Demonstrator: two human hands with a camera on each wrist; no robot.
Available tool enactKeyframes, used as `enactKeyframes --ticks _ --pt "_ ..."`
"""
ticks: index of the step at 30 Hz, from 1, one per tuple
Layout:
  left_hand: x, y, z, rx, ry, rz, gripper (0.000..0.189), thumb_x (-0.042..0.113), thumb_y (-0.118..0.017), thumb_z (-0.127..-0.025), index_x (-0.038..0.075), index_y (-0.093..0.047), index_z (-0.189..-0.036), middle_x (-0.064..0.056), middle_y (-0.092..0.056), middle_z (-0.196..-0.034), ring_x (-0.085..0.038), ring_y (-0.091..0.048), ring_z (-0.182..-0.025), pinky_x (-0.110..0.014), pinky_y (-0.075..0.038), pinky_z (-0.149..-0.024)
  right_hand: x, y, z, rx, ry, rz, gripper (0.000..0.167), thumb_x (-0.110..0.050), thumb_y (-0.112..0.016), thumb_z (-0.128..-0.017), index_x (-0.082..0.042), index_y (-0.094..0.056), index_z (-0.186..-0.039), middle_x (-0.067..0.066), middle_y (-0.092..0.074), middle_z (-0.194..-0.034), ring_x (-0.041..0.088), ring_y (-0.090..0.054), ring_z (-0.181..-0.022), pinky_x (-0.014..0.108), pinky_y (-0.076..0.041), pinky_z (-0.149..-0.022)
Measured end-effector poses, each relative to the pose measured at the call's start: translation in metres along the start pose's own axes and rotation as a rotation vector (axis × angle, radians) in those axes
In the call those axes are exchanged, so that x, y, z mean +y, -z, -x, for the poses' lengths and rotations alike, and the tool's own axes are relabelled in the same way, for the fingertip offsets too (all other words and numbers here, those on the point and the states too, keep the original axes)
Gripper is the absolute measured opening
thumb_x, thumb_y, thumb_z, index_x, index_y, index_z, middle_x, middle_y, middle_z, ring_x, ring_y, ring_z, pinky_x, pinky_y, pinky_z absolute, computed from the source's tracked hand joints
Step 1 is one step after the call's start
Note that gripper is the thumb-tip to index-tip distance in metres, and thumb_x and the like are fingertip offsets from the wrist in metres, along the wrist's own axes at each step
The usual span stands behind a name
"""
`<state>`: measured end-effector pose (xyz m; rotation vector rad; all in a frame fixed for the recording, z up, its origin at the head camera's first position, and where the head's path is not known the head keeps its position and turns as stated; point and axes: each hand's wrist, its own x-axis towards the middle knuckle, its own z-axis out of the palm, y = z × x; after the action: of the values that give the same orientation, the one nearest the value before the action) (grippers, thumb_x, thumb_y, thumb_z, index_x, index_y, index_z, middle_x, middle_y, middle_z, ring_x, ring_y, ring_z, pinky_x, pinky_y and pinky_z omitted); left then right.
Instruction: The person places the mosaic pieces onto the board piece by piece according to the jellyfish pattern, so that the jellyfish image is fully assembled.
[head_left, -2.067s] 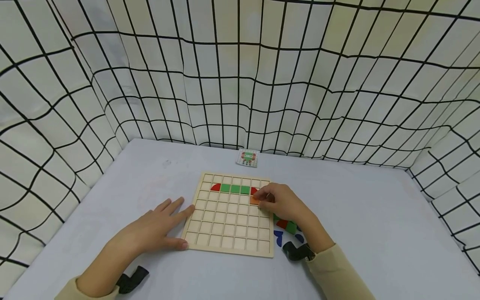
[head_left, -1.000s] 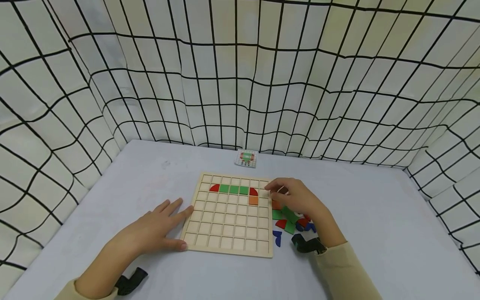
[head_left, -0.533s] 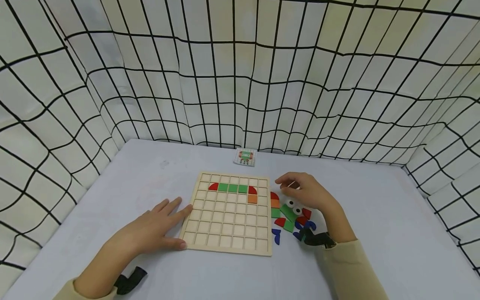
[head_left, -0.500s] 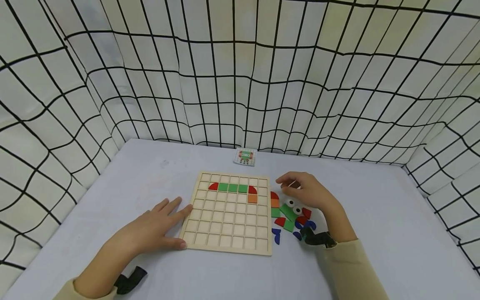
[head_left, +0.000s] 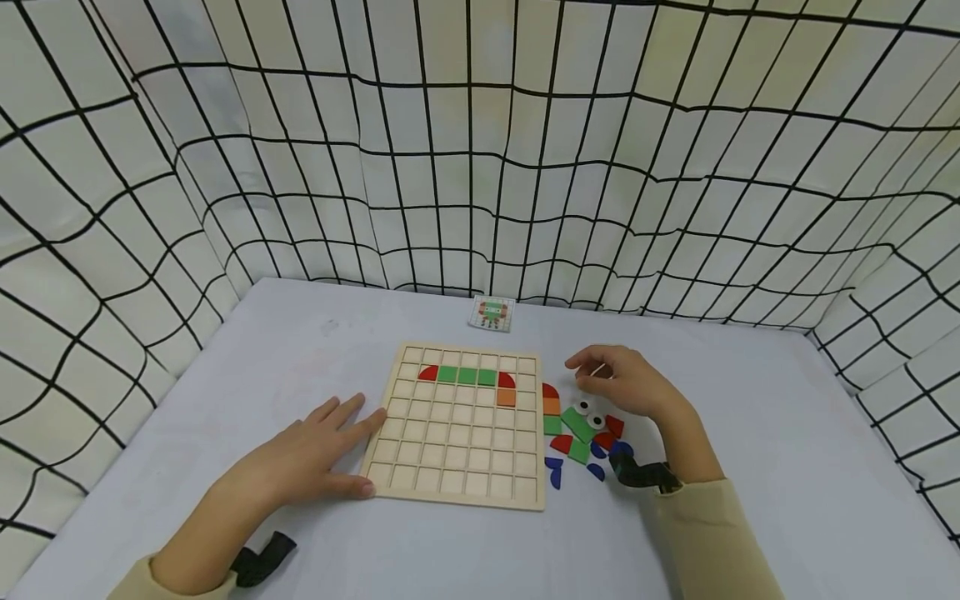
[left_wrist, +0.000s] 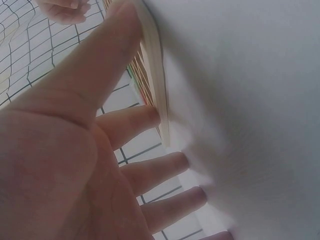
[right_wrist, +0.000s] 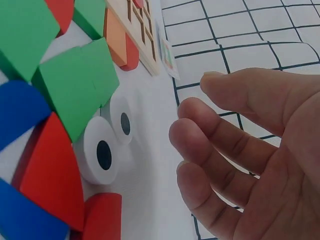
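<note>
A wooden grid board (head_left: 457, 458) lies on the table. In one of its upper rows sit red quarter-round pieces (head_left: 428, 373) at both ends of several green squares (head_left: 467, 376); an orange square (head_left: 506, 397) is below the right red one. My left hand (head_left: 311, 454) lies with fingers spread, thumb and index finger touching the board's left edge. My right hand (head_left: 622, 379) hovers beyond the loose pieces, fingers loosely bent and holding nothing. Near it in the right wrist view are white eye discs (right_wrist: 100, 150), green blocks (right_wrist: 75, 85) and red pieces (right_wrist: 52, 175).
Loose blue half-round pieces (head_left: 596, 472) and an orange piece (head_left: 551, 406) lie right of the board. A small picture card (head_left: 492, 313) rests at the table's back. Black netting (head_left: 472, 154) over white cloth surrounds the table (head_left: 750, 433).
My right hand let go of the orange square on the board and moved right, past the board's edge and over the loose pieces. My left hand has stayed at the board's left edge.
</note>
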<state>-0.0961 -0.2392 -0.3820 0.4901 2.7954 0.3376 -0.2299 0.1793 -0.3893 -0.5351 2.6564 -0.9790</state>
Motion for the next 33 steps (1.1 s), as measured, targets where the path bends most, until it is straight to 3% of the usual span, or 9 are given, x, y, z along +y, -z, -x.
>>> enactKeyframes --ticks 8,16,20,26,33 --pt "0.001 -0.001 0.002 -0.01 -0.001 -0.001 0.096 0.065 -0.072 -0.077 0.019 -0.04 -0.154 -0.024 -0.03 -0.159 -0.056 -0.027 -0.142 -0.072 -0.035 -0.102 0.002 -0.008 -0.001 -0.035 -0.053 -0.004 0.024 -0.021 -0.064 -0.097 -0.017 -0.069 -0.12 0.003 -0.065 -0.107 0.023 -0.059 -0.098 0.036 -0.055 -0.083" --pt "-0.001 -0.001 0.002 0.0 -0.007 -0.012 0.097 0.066 -0.071 -0.076 0.018 -0.04 -0.154 -0.025 -0.03 -0.159 -0.057 -0.027 -0.141 -0.073 -0.036 -0.1 -0.003 -0.024 -0.007 -0.065 -0.035 0.04 0.026 -0.023 -0.066 -0.095 -0.018 -0.072 -0.119 -0.001 -0.068 -0.102 0.018 -0.06 -0.093 0.032 -0.056 -0.078" --pt "0.0 0.0 0.003 0.0 -0.006 -0.008 0.095 0.066 -0.071 -0.078 0.018 -0.04 -0.154 -0.024 -0.03 -0.159 -0.056 -0.027 -0.142 -0.072 -0.036 -0.101 -0.008 -0.031 -0.009 -0.059 -0.044 0.048 0.027 -0.023 -0.067 -0.094 -0.017 -0.073 -0.12 -0.002 -0.067 -0.097 0.017 -0.058 -0.087 0.029 -0.053 -0.071" --pt "0.001 0.001 0.002 -0.007 -0.012 -0.008 0.096 0.066 -0.07 -0.078 0.018 -0.04 -0.154 -0.025 -0.03 -0.159 -0.057 -0.027 -0.141 -0.073 -0.036 -0.1 -0.018 -0.038 -0.01 -0.024 -0.046 0.116 0.029 -0.023 -0.071 -0.092 -0.014 -0.071 -0.119 -0.002 -0.065 -0.093 0.016 -0.056 -0.084 0.029 -0.051 -0.074" --pt "0.002 0.002 0.002 -0.009 -0.003 0.003 0.094 0.064 -0.071 -0.078 0.019 -0.039 -0.155 -0.024 -0.029 -0.16 -0.055 -0.026 -0.143 -0.072 -0.035 -0.102 -0.024 -0.043 -0.012 0.024 -0.041 0.2 0.031 -0.022 -0.073 -0.091 -0.01 -0.071 -0.119 0.0 -0.065 -0.089 0.016 -0.055 -0.078 0.03 -0.049 -0.067"
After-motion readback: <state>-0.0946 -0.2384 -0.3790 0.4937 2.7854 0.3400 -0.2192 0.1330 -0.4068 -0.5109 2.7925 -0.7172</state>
